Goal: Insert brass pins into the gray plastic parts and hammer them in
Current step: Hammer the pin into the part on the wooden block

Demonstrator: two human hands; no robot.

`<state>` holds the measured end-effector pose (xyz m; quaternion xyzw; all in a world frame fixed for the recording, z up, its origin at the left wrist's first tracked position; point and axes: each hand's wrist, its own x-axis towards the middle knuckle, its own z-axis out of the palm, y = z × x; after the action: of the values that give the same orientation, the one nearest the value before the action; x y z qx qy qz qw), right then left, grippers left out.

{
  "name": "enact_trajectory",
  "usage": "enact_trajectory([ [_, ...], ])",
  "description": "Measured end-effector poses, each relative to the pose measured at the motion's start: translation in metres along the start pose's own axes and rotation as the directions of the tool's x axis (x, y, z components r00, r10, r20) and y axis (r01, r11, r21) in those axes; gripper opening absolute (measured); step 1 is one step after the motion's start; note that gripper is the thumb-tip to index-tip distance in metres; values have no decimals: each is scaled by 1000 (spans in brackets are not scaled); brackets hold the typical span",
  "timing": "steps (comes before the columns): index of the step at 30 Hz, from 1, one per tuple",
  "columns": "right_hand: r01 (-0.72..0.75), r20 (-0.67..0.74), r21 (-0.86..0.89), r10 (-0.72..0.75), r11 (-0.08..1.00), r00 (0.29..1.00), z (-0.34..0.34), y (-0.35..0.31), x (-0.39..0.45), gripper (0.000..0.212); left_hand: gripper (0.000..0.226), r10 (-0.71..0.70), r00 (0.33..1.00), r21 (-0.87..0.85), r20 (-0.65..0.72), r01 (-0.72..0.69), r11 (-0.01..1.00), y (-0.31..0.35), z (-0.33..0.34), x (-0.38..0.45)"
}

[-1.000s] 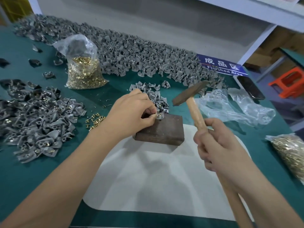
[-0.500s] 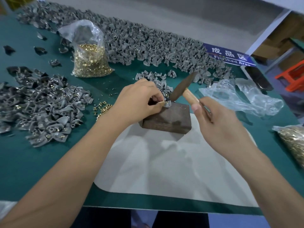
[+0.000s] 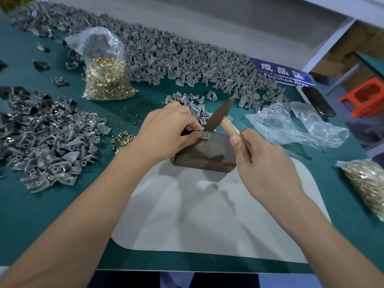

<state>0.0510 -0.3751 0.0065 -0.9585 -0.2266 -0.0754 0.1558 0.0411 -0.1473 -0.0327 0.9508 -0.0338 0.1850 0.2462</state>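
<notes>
The right hand (image 3: 268, 163), gripped round the hammer (image 3: 220, 115), has been brought down onto the gray part (image 3: 204, 135) pinched by the left hand (image 3: 168, 129); the pin is probably being driven.

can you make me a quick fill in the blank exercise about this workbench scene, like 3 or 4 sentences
1. The right hand grips a hammer by its ____ handle.
2. The left hand pinches a gray part on top of a dark ____.
3. The open bag of brass pins stands to the ____ of the left hand.
4. The blue sign at the far edge of the table reads "Finished ____".

Missing words: wooden; block; left; Area
</notes>
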Motion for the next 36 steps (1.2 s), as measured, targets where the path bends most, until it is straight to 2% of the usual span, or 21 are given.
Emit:
enact_trajectory([
  [3, -9, -79, 56, 13, 998, 997, -2, -1, 1, 35, 8, 16, 1000, 13, -6, -16, 1000, 1, -1, 0],
  [7, 26, 55, -28, -24, 999, 998, -6, -2, 5, 37, 7, 24, 1000, 51, -5, -24, 998, 2, -1, 0],
  [11, 9, -13, 37, -8, 999, 1000, -6, -2, 4, 35, 9, 32, 999, 56, -11, -31, 998, 3, -2, -1],
  [14, 27, 59, -34, -25, 999, 998, -6, -2, 1, 38, 10, 30, 999, 75, -9, -29, 997, 3, -3, 0],
  [17, 1, -22, 20, -1, 1000, 1000, -6, -3, 1, 36, 10, 29, 1000, 71, -9, -28, 997, 2, -3, 0],
  [21, 4, 69, -2, -4, 1000, 998, -9, -3, 3, 40, 10, 16, 1000, 70, -11, -15, 997, 3, -2, 0],
  [24, -9, -40, 63, 12, 998, 999, -10, -7, -1, 37, 9, 4, 1000, 57, -11, -3, 998, 2, -1, 0],
  [28, -12, 65, -17, 13, 1000, 998, -9, -7, 0, 39, 9, 5, 1000, 72, -4, -5, 997, 2, -1, 0],
  [31, -30, -17, 43, 31, 999, 999, -9, -5, 4, 38, 9, -14, 1000, 52, 1, 13, 999, 1, 0, -1],
  [34, -15, 48, 30, 14, 999, 999, -7, -4, 4, 38, 10, -39, 999, 54, 3, 39, 998, 0, 1, -1],
  [36, -34, 32, 26, 34, 999, 999, -7, -1, 3, 39, 10, -43, 999, 66, 1, 43, 997, 0, 1, 0],
])
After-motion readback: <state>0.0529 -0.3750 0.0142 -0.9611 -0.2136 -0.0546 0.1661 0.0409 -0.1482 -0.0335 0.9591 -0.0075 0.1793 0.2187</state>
